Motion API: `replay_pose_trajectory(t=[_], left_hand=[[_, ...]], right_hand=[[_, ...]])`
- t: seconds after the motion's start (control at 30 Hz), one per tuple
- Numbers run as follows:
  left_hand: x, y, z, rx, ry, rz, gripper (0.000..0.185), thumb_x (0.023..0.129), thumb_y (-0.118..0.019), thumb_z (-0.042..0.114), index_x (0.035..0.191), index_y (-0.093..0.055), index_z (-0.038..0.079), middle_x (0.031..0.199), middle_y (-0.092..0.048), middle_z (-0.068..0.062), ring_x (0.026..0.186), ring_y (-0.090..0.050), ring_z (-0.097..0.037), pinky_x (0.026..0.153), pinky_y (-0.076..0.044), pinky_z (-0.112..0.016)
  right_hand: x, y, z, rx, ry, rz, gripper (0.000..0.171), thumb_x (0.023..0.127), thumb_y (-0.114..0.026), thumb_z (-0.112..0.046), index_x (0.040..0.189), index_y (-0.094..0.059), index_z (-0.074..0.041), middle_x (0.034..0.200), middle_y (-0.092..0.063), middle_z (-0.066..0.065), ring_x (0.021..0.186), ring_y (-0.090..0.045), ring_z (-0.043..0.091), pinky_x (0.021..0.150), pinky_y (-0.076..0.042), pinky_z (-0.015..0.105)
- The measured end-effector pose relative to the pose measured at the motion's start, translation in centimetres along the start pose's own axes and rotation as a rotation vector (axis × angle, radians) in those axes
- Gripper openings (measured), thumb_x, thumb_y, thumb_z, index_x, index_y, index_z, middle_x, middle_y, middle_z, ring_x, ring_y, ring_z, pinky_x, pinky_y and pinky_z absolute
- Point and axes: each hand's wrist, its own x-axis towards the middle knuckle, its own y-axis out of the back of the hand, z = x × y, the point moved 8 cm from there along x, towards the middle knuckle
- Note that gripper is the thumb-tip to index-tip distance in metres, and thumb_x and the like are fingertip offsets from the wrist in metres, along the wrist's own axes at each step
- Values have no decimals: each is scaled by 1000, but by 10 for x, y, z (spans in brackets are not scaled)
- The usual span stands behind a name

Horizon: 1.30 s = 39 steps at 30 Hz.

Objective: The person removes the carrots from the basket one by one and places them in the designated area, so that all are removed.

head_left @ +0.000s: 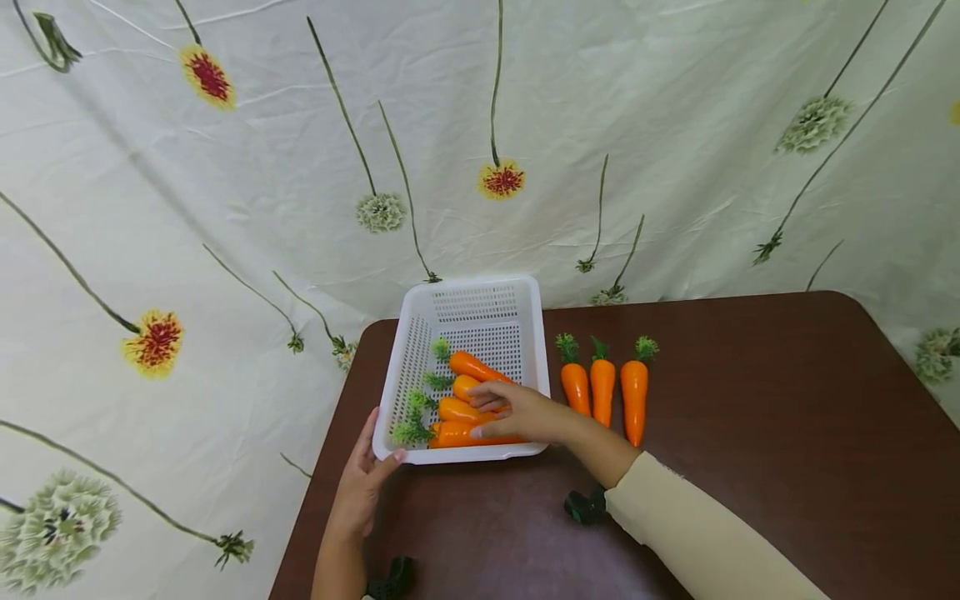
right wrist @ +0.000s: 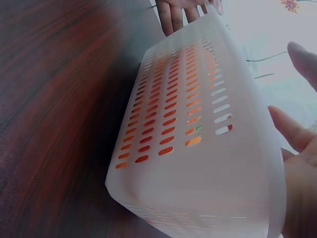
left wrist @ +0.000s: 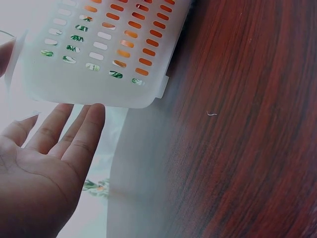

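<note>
A white perforated basket (head_left: 480,287) stands at the back left of the brown table (head_left: 750,433). Several orange toy carrots (head_left: 472,365) with green tops lie inside it. My right hand (head_left: 483,410) reaches into the basket with straight fingers (right wrist: 297,134) lying on the carrots, gripping nothing that I can see. My left hand (head_left: 381,440) touches the basket's front left corner with its fingers (left wrist: 84,134) straight, against the basket wall (left wrist: 99,82). In the right wrist view the basket (right wrist: 198,163) fills the frame. Three more carrots (head_left: 602,387) lie side by side on the table just right of the basket.
A floral cloth (head_left: 225,208) hangs behind and to the left of the table. The table's left edge runs close beside my left hand. Black wrist straps (head_left: 585,506) show on my arms. Bare table surface spreads to the right.
</note>
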Motion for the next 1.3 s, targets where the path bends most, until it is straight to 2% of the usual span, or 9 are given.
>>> replay_pose_trajectory(t=[0.17, 0.27, 0.47, 0.73, 1.07, 1.3], left_hand=[[0, 0, 0, 6, -10, 2, 86, 95, -68, 9, 160, -21, 41, 166, -30, -7, 121, -58, 1, 95, -50, -14], [1, 0, -1, 8, -16, 4, 86, 95, -69, 9, 160, -22, 41, 166, -30, -7, 122, -58, 0, 95, -50, -14], [1, 1, -2, 1, -10, 2, 85, 96, -68, 9, 159, -22, 42, 165, -31, -4, 122, -58, -1, 95, -50, -14], [2, 1, -3, 0, 8, 6, 84, 96, -67, 8, 158, -24, 45, 165, -32, 0, 126, -57, -5, 96, -50, -15], [1, 2, -3, 8, 2, 11, 85, 95, -69, 11, 159, -23, 42, 165, -32, -2, 126, -57, -5, 96, -49, -13], [0, 1, -2, 13, 13, 7, 84, 96, -68, 12, 159, -22, 44, 164, -33, 1, 130, -55, -7, 98, -47, -13]], right_hand=[[6, -5, 4, -15, -47, -82, 74, 89, -78, -30, 152, -44, -13, 151, -51, 14, 140, -50, 29, 116, -40, 49], [8, -8, 5, -68, -70, -127, 81, 87, -80, -35, 155, -40, -14, 151, -51, 10, 141, -49, 26, 117, -39, 47], [13, -13, 6, -197, -91, -188, 85, 86, -80, -37, 156, -37, -18, 150, -53, 6, 140, -48, 21, 118, -37, 42], [17, -19, 7, -167, -128, -253, 90, 86, -81, -34, 159, -31, -19, 156, -46, 8, 143, -45, 22, 120, -36, 42], [25, -22, 13, -177, -152, -240, 89, 83, -83, -35, 157, -36, -17, 148, -51, 5, 138, -48, 20, 118, -38, 40], [25, -21, 17, -201, -185, -212, 83, 84, -81, -40, 154, -41, -20, 142, -55, 3, 135, -51, 22, 114, -41, 42]])
